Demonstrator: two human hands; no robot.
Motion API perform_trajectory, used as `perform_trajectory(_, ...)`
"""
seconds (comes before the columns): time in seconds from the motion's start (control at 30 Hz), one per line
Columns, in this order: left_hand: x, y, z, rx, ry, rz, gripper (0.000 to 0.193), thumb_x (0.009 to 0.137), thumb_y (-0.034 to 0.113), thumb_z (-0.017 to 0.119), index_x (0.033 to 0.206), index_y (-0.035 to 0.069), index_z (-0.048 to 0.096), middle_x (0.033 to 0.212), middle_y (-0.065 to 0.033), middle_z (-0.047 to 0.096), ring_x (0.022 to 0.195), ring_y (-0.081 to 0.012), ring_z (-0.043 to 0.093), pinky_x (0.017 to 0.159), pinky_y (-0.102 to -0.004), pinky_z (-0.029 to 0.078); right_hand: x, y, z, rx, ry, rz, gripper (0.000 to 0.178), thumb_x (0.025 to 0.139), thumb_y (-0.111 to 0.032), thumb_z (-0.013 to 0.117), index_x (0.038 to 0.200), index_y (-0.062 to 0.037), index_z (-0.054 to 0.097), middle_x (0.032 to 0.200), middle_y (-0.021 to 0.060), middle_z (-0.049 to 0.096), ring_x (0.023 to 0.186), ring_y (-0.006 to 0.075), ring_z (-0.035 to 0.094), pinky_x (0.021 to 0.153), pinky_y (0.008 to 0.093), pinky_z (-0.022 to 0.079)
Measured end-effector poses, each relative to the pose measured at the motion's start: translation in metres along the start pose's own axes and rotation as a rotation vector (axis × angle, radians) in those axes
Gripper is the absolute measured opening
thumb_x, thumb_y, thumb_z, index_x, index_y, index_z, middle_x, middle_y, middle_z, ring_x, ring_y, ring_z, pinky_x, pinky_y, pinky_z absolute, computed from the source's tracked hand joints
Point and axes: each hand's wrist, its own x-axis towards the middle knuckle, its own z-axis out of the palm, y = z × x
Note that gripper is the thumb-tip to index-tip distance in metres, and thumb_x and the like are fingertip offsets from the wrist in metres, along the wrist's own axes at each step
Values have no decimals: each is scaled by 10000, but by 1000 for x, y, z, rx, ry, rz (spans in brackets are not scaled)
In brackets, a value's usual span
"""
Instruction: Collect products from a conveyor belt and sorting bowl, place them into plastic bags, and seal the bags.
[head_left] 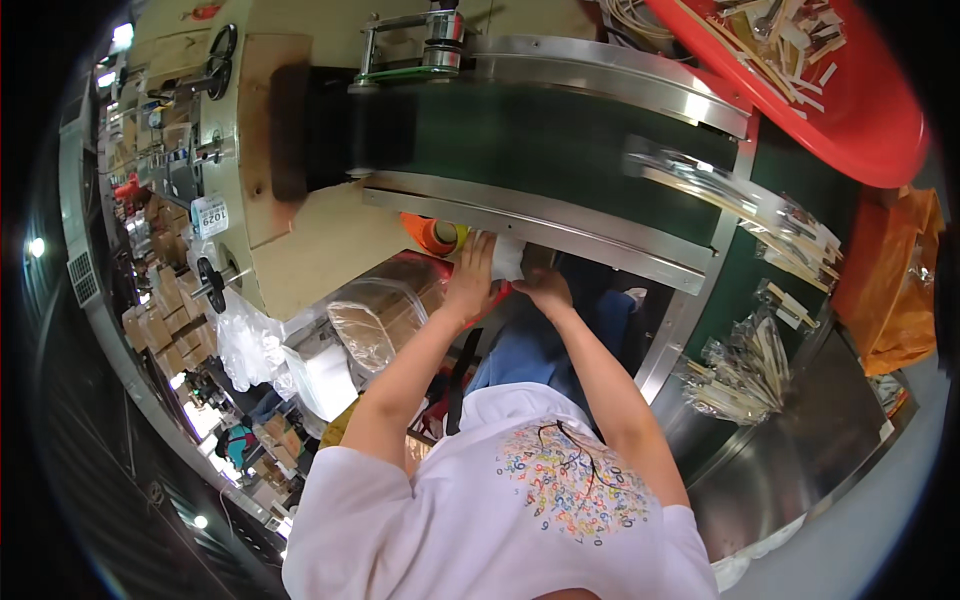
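Below the near metal rail of the belt, a small white bundle (508,257) of soft-looking paper or film lies between my hands. My left hand (472,280) rests along its left side, fingers stretched out and lying against it. At the bundle's lower right is my right hand (545,290), thumb and finger apart and pointing left; its other fingers are partly hidden. Just left of the bundle sit an orange ring (427,234) and a yellow one, like tape rolls. A red edge shows under my hands.
A dark green conveyor belt (530,135) runs across in front, with metal rails. Wrapped wooden cutlery sets (735,200) lie on its right, and more are piled in a clear-wrapped heap (745,370). A red basin (870,120) and orange bag (890,290) are at right; a plastic-lined box (385,325) stands left.
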Motion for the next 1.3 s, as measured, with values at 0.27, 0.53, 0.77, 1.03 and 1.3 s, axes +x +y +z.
perform_trajectory(0.27,13,6,14,-89,71,38,757,681,142,658,1311,-52,286,1311,-226,347,1247,-402,294,1047,-458,247,5,-8,-2,199,60,-29,275,719,-316,668,761,-44,656,707,146,633,683,285,629,626,358,468)
perform_trajectory(0.53,32,7,35,-35,141,64,613,683,160,654,1203,-33,392,1155,-203,446,1097,-378,407,954,-459,325,22,0,-4,175,119,-52,190,727,-215,616,749,-27,638,634,110,615,601,226,614,591,327,475)
perform_trajectory(0.77,40,-8,46,-32,209,-4,467,721,174,609,1119,-8,443,1099,-204,470,1036,-363,440,894,-448,362,53,16,25,735,-4,-109,234,734,-92,645,952,-18,603,841,70,644,750,129,618,666,265,489)
perform_trajectory(1.03,49,-39,54,11,143,-11,364,770,247,605,1016,-11,530,1032,-231,532,1007,-393,472,874,-470,359,58,-18,14,244,246,-315,367,699,-202,722,1014,-55,602,968,95,634,924,243,598,824,346,471)
perform_trajectory(1.3,43,-28,40,-72,321,-79,708,695,188,674,1272,-39,333,1253,-285,361,1196,-436,318,1036,-458,230,-44,0,-99,796,-87,71,365,802,-236,639,1096,-28,578,885,91,647,752,185,634,653,294,494)
